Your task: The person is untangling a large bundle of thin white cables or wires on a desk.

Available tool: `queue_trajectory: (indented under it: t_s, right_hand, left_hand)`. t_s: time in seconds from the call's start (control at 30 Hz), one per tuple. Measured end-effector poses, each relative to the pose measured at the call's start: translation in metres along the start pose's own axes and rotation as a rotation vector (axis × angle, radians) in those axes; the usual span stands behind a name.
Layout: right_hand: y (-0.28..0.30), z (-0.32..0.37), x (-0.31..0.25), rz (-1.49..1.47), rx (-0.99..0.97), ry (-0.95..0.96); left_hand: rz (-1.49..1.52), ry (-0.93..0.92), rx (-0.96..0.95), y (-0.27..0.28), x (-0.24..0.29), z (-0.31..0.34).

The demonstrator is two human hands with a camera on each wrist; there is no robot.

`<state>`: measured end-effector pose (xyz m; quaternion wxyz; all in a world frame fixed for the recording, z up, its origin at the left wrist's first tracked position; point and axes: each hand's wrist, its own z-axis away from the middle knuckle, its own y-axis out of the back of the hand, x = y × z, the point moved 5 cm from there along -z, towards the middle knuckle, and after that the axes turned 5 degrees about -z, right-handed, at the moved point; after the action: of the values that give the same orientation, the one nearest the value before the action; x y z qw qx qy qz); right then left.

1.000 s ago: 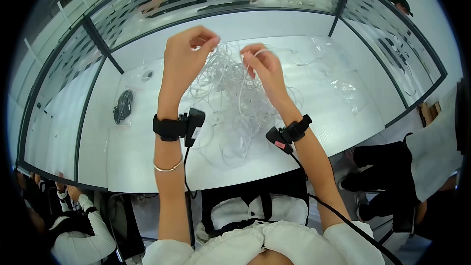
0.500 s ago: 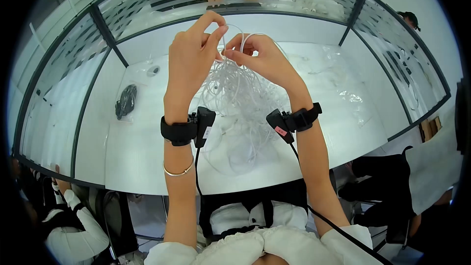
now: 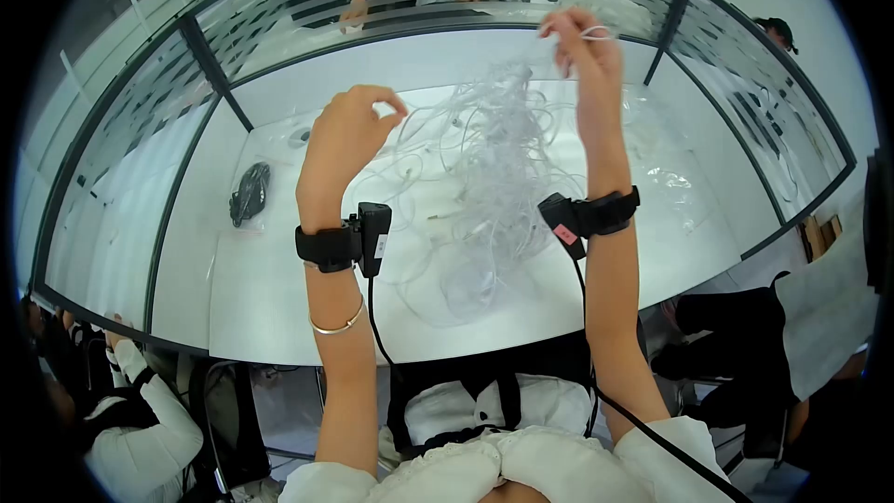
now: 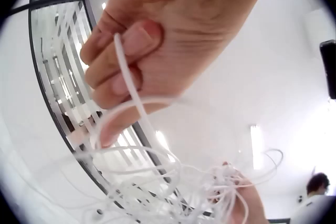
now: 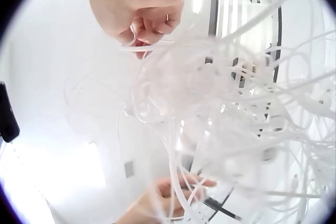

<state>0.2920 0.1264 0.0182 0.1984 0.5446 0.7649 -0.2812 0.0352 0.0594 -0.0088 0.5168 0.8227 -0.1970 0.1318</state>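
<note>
White table [image 3: 270, 307] as I see it from the head view: lower loops of the white cable tangle [image 3: 466, 251] at centre, black bagged bundle [image 3: 250, 194] left, clear plastic bags [image 3: 672, 184] right.

Black wrist straps [image 3: 321, 247], thin bangle [image 3: 335, 322], white ruffled blouse [image 3: 521, 461]

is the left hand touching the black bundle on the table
No, the left hand pinches a white cable above the table, and the black bundle lies apart from it.
</note>
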Motion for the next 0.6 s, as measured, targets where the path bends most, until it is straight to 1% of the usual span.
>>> queue_trajectory:
  t_s: [0.03,0.07,0.1,0.13,0.17,0.23,0.27,0.37,0.4,0.47,0.5,0.57,0.6]
  right_hand:
    - [0.009,-0.002,-0.002,-0.041,0.065,0.035]
    - [0.015,-0.002,-0.008,0.002,0.143,0.026]
    - [0.02,-0.003,-0.011,-0.012,0.139,0.028]
    - [0.025,-0.004,-0.012,-0.024,0.139,0.033]
    - [0.028,-0.006,-0.012,-0.035,0.14,0.037]
    - [0.018,-0.006,-0.01,0.026,-0.017,-0.008]
    - [0.007,-0.003,-0.013,0.083,-0.112,-0.04]
    - [-0.025,0.007,-0.011,0.199,-0.383,-0.085]
    - [-0.033,0.011,-0.009,0.23,-0.471,-0.095]
    - [-0.043,0.014,-0.012,0.177,-0.516,-0.12]
    - [-0.047,0.015,-0.012,0.15,-0.538,-0.132]
    - [-0.043,0.012,-0.009,0.139,-0.429,-0.143]
    - [-0.04,0.01,-0.009,0.112,-0.387,-0.153]
  left_hand:
    - [-0.067,0.024,0.02,-0.001,-0.011,0.003]
    - [-0.134,0.049,0.039,0.0,-0.019,0.007]
    - [-0.2,0.074,0.054,0.002,-0.027,0.011]
    - [-0.218,0.188,-0.027,0.003,-0.039,0.006]
    - [-0.221,0.163,0.044,0.008,-0.037,0.006]
    - [-0.222,0.111,0.182,0.015,-0.033,0.006]
    - [-0.261,-0.035,0.319,0.019,-0.018,0.009]
    - [0.105,-0.182,0.295,0.02,0.016,0.003]
    - [0.199,-0.249,0.198,0.013,0.027,0.0]
    - [0.395,-0.377,-0.005,-0.005,0.049,-0.002]
    - [0.498,-0.355,-0.157,-0.017,0.056,-0.004]
    - [0.481,-0.311,-0.253,-0.027,0.065,0.001]
    - [0.463,-0.311,-0.251,-0.024,0.066,0.0]
